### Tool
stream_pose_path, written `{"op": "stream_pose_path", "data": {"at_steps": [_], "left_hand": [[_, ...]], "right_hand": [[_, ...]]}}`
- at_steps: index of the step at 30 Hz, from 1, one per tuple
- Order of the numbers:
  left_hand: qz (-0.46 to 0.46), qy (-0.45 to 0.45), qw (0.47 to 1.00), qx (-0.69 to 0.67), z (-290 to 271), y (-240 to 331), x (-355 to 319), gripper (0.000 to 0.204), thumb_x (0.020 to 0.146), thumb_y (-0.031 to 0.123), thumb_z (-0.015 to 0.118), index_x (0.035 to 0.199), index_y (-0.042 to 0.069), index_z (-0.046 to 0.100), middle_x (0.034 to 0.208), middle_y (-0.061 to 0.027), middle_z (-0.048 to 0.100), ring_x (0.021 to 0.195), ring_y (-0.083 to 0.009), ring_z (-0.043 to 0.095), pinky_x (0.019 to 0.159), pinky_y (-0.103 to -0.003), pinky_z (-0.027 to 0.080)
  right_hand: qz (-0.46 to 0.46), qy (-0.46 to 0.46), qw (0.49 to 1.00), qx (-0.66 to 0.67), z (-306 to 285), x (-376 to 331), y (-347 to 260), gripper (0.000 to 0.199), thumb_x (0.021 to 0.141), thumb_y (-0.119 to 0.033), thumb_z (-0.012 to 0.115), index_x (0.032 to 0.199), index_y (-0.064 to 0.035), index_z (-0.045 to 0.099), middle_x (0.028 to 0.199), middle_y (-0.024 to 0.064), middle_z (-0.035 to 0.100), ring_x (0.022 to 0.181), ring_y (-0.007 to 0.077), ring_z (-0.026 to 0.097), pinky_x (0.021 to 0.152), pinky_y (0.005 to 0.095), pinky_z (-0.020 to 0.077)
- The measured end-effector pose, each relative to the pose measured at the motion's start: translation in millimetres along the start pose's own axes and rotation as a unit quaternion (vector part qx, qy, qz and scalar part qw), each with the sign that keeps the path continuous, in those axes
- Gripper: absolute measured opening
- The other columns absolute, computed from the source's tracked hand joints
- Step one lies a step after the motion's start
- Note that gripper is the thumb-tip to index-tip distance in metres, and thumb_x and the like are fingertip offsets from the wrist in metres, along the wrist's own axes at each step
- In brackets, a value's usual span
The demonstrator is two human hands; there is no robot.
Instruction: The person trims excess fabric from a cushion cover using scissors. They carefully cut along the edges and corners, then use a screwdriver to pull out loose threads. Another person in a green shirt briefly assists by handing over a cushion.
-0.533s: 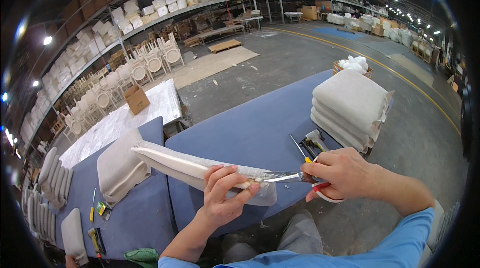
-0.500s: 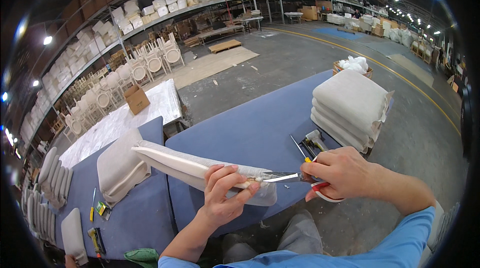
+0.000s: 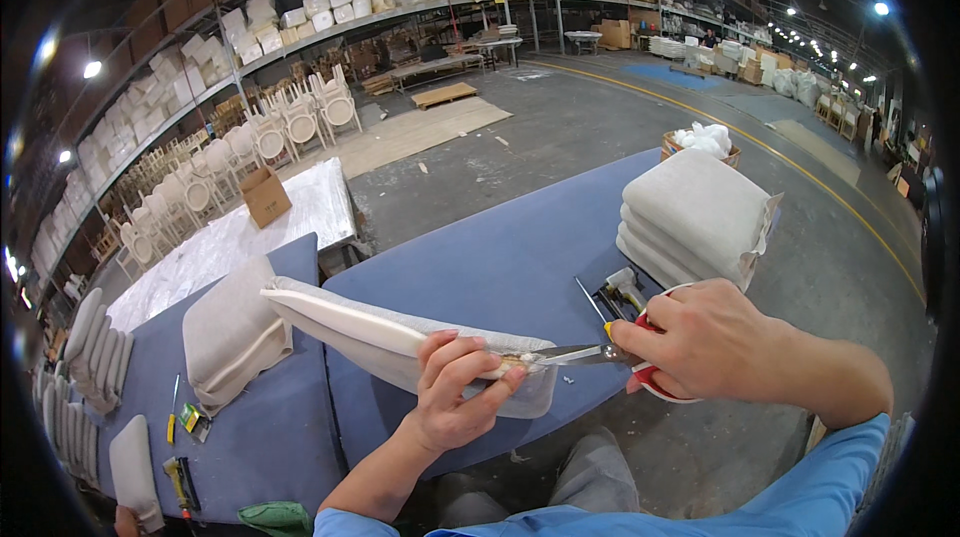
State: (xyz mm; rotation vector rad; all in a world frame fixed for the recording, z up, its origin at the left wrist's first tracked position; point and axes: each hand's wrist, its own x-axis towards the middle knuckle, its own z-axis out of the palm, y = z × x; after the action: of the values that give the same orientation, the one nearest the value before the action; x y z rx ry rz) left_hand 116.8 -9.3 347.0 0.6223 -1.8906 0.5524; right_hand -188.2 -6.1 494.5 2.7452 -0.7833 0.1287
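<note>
Barely shifted since half a second ago: left hand (image 3: 452,399) still clamping the cushion cover (image 3: 400,337), right hand (image 3: 700,337) gripping the scissors (image 3: 590,353), trimming ongoing.

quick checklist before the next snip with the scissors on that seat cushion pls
1. Left hand grips the near end of the seat cushion: ok.
2. Right hand holds the red-handled scissors: ok.
3. Blade tips rest at the cushion's edge: ok.
4. Left fingers clear of the blades: not ok, they sit right beside the tips.
5. Far end of the cushion supported: cannot tell whether it rests on the blue table or hangs above it.
6. Stack of finished cushions clear of the cutting spot: ok.
</note>
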Motion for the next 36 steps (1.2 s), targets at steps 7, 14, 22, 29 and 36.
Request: {"op": "stream_pose_path", "data": {"at_steps": [7,14,22,29,36], "left_hand": [[0.001,0.005,1.0,-0.006,2,-3,0,0.023,0.073,0.007,0.088,0.091,0.018,0.078,0.106,-0.0022,0.061,0.105,-0.0249,0.063,0.098,-0.047,0.049],[-0.002,-0.001,1.0,-0.012,3,-1,5,0.027,0.074,0.006,0.084,0.098,0.019,0.08,0.105,-0.0013,0.062,0.102,-0.0241,0.063,0.096,-0.045,0.05],[-0.009,-0.001,1.0,-0.006,-4,3,0,0.022,0.074,0.008,0.086,0.092,0.019,0.078,0.106,-0.0022,0.061,0.102,-0.0246,0.062,0.096,-0.046,0.049],[-0.008,0.006,1.0,-0.002,-1,3,3,0.02,0.076,0.009,0.087,0.09,0.019,0.077,0.105,-0.002,0.061,0.1,-0.0245,0.064,0.096,-0.046,0.05],[-0.009,0.0,1.0,-0.027,4,-3,7,0.024,0.073,0.006,0.087,0.093,0.018,0.079,0.105,-0.003,0.061,0.102,-0.0254,0.063,0.095,-0.047,0.05]], "right_hand": [[0.042,0.01,0.999,-0.003,10,-4,-15,0.036,0.092,-0.036,0.075,0.112,-0.0068,0.066,0.076,0.0099,0.065,0.067,0.0281,0.07,0.055,0.039,0.0551],[0.16,0.045,0.978,0.129,77,-21,-17,0.045,0.093,-0.047,0.074,0.113,-0.0062,0.068,0.076,0.01,0.067,0.064,0.0301,0.069,0.057,0.0407,0.0537],[0.123,0.106,0.971,0.178,64,-11,1,0.052,0.083,-0.046,0.086,0.12,-0.0127,0.071,0.08,0.0055,0.067,0.065,0.0283,0.067,0.058,0.0392,0.0507],[0.017,0.103,0.994,-0.011,24,-11,1,0.047,0.082,-0.041,0.083,0.118,-0.014,0.071,0.079,0.0031,0.063,0.069,0.0202,0.067,0.061,0.0355,0.0528],[-0.019,0.09,0.986,-0.141,4,-4,-6,0.034,0.089,-0.023,0.071,0.119,-0.0077,0.072,0.08,0.0048,0.064,0.073,0.0217,0.069,0.064,0.0351,0.0552]]}}
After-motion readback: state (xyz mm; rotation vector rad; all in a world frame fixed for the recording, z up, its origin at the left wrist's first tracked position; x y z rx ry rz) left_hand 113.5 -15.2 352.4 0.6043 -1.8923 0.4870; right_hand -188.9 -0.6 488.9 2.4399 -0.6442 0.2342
